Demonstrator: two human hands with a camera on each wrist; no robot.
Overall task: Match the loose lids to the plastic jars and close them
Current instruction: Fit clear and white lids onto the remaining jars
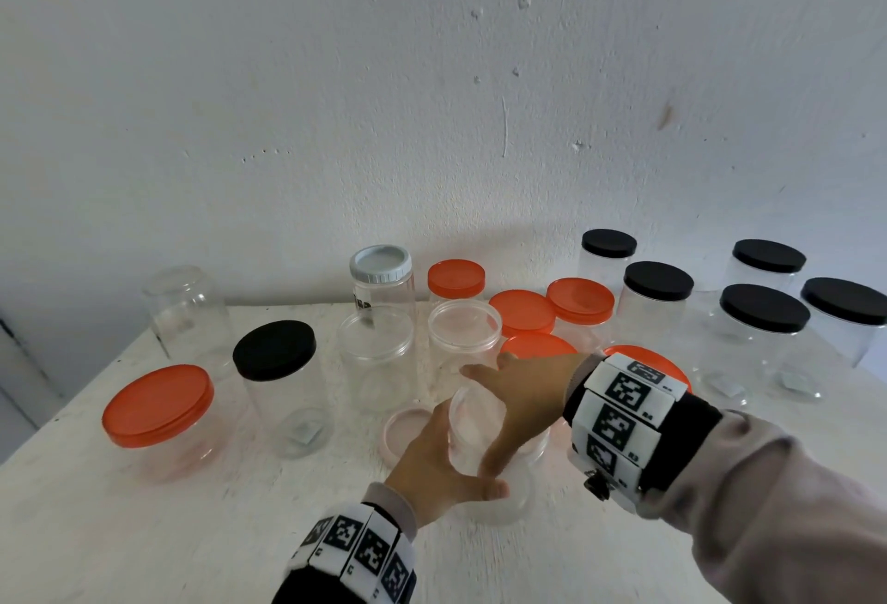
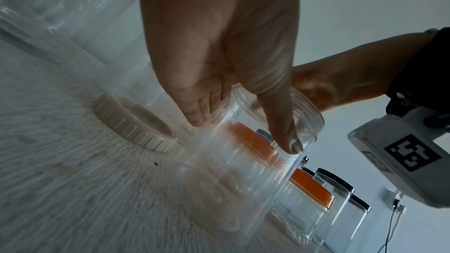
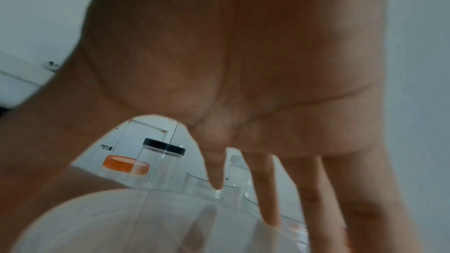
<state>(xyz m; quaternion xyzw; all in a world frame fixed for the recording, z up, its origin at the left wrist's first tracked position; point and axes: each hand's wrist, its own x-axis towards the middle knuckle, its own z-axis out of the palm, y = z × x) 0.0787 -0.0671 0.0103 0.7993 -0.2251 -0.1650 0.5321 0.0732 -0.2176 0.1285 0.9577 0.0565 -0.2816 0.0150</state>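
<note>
Tightly hemmed by neighbouring jars (image 1: 377,363), left hand (image 1: 432,464) grips tilted jar (image 1: 469,421).

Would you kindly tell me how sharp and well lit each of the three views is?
Head view: evenly lit and fairly sharp, with wide-angle bowing at the edges; the clear jar in the left hand barely shows against the white table. Left wrist view: dim, the table smeared by radial blur. Right wrist view: the right hand fills the frame, soft and blurred.
</note>
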